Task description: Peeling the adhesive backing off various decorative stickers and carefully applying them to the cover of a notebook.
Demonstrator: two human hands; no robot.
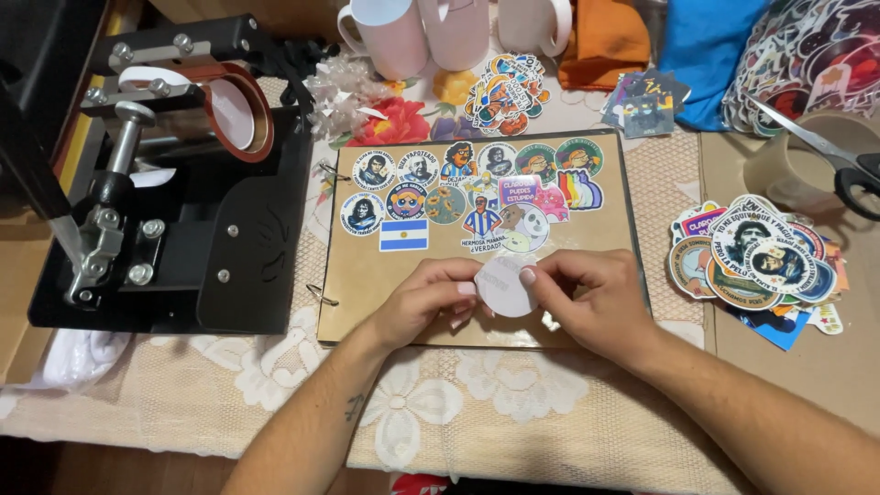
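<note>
My left hand (pixel 423 300) and my right hand (pixel 591 298) both pinch a round sticker (pixel 506 289), its pale back side up, just above the lower part of a brown board (pixel 367 284). The left fingertips grip its left edge, the right fingertips its right edge. The upper half of the board carries several colourful stickers (pixel 477 192), mostly round portraits, plus a small flag sticker (pixel 403 236).
A black mug press (pixel 183 174) stands at the left. White mugs (pixel 431 32) line the back. A loose pile of stickers (pixel 756 261) lies at the right, another pile (pixel 504 92) behind the board. Scissors (pixel 839 160) rest on a tape roll (pixel 797 156).
</note>
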